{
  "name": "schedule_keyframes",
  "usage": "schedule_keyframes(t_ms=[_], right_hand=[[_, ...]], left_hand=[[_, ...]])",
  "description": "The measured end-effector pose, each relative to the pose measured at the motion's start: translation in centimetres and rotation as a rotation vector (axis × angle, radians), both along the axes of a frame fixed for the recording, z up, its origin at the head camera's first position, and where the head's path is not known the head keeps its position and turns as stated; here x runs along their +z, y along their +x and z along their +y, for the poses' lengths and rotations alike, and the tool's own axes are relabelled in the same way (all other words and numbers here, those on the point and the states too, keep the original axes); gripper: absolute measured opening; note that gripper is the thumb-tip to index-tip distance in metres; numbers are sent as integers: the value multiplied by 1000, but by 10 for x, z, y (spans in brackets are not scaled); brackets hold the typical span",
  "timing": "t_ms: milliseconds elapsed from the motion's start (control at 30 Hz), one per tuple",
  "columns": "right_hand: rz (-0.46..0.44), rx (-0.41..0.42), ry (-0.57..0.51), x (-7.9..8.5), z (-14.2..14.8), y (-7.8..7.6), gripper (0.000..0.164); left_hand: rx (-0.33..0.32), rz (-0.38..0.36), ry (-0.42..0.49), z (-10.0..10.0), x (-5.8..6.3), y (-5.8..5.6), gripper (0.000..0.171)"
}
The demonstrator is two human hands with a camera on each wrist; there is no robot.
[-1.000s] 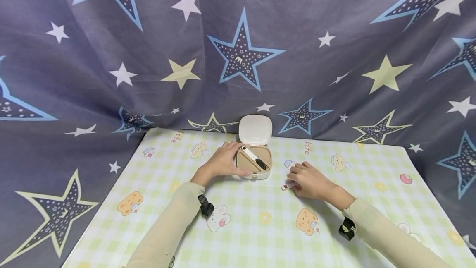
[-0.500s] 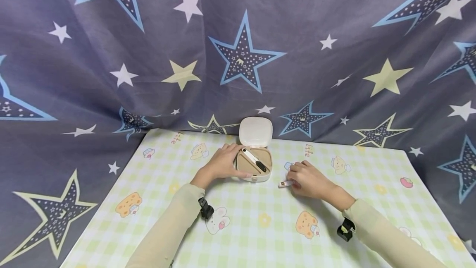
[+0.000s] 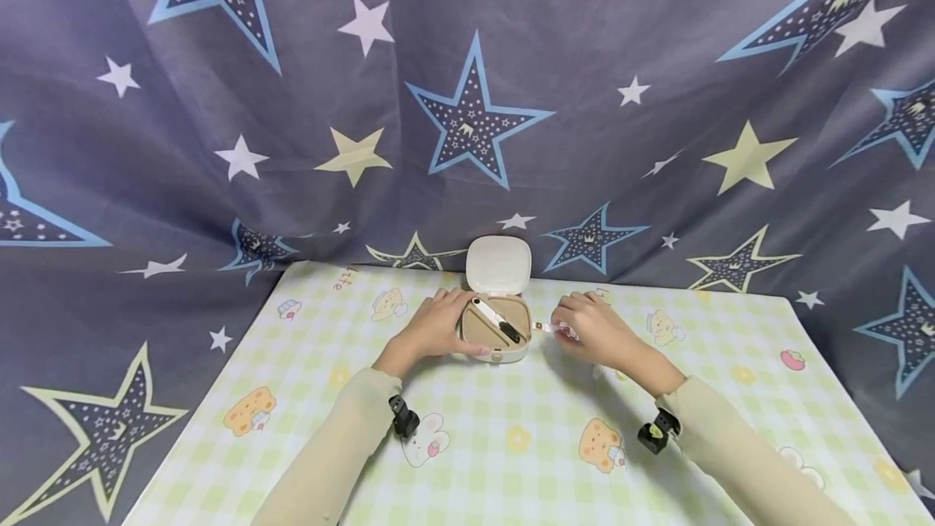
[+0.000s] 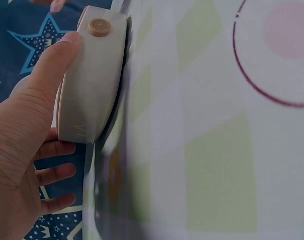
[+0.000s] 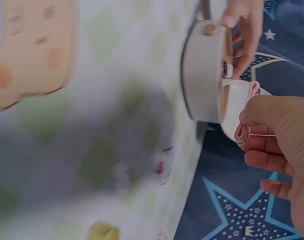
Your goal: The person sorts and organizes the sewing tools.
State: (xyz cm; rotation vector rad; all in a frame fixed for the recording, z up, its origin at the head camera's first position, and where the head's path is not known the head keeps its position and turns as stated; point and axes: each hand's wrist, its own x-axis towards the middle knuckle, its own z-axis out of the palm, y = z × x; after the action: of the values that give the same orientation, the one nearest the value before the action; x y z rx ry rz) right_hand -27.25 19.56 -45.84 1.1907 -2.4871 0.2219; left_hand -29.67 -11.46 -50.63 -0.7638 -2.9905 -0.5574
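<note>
A small cream box point(image 3: 507, 356) stands at the back of the table, its white lid point(image 3: 499, 265) raised behind it. Its tan inside has a divider. A slim white-and-black tool point(image 3: 497, 321) lies slantwise across it. My left hand point(image 3: 434, 325) grips the box's left side, thumb along the front edge near a round gold button point(image 4: 99, 27). Just right of the box, my right hand point(image 3: 601, 333) pinches a folded pink-and-white tape measure point(image 5: 243, 131) between thumb and fingers. The tape's loose end, with a brownish tip point(image 3: 539, 326), points at the box's right wall.
A pale green-checked tablecloth point(image 3: 475, 469) with cartoon prints covers the table. A dark curtain point(image 3: 584, 47) printed with stars hangs right behind the table's back edge, close to the raised lid.
My right hand has lifted and moved up and left toward the box with the tape measure. My left hand stays on the box. The view has shifted slightly.
</note>
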Motion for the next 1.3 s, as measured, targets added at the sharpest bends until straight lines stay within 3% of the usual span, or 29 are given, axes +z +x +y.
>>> schedule_keyframes(t_ms=[200, 600, 900, 1300], right_hand=[[-20, -59, -24, 4, -15, -6, 9], [-42, -118, -60, -6, -30, -20, 12], [-65, -133, -99, -5, -41, -31, 10], [-128, -170, -32, -7, -57, -43, 6]], left_hand=[[4, -12, 15, 1, -7, 2, 105], [0, -1, 16, -1, -12, 5, 103], [-3, 10, 38, 2, -8, 5, 105], [-4, 45, 10, 2, -7, 1, 103]])
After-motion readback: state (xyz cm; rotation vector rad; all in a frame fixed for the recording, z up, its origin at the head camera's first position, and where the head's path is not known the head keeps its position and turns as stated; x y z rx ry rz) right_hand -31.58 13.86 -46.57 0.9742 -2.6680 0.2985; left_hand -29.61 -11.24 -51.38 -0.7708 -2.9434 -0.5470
